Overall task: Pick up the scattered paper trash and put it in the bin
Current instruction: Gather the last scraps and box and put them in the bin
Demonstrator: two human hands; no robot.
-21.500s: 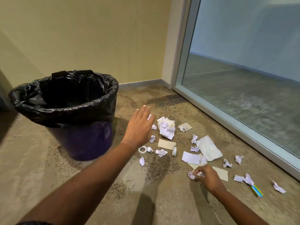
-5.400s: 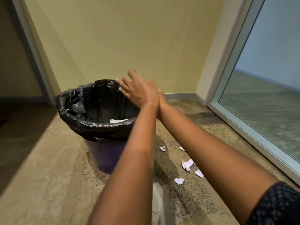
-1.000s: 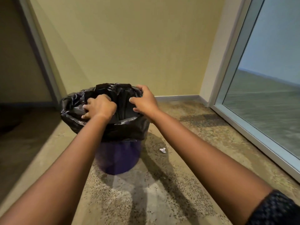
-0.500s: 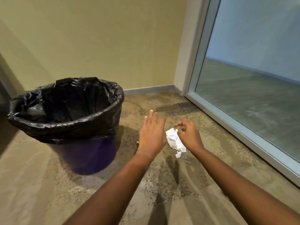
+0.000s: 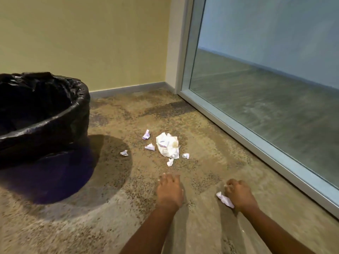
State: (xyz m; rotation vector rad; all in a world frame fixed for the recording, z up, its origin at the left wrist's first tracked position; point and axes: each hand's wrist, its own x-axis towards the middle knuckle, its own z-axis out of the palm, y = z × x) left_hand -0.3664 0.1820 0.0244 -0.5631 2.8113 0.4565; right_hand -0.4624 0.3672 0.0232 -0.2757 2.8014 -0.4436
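Gathering is the step in hand: the right hand (image 5: 238, 194) sits low over the carpet (image 5: 110, 208) with its fingers curled shut on a crumpled scrap (image 5: 224, 199), whose white end sticks out on the thumb side. The left hand (image 5: 169, 191) hovers palm down beside it, fingers bent loosely; whether it holds anything under the palm I cannot tell, since only the back of the hand shows and the fingertips are blurred. Beyond both hands, a small cluster of paper lies on the floor: a larger wad (image 5: 167, 146) in the middle, with five small bits around it, one (image 5: 146, 135) behind it to the left, one (image 5: 150, 147) just beside its left edge, one (image 5: 124, 153) farther left toward the bin's shadow, one (image 5: 185, 155) at its right, and one (image 5: 170, 162) at its near tip. The bin (image 5: 44, 125), lined with a black bag, stands well apart on the left, its mouth open. My reading is that the task is far along but not finished. The next move likely calls for reaching forward to the cluster, pinching the small bits first or scooping them against the wad, then carrying the handful left over the rim to drop it. Loose bits could slip from a full fist on the way.
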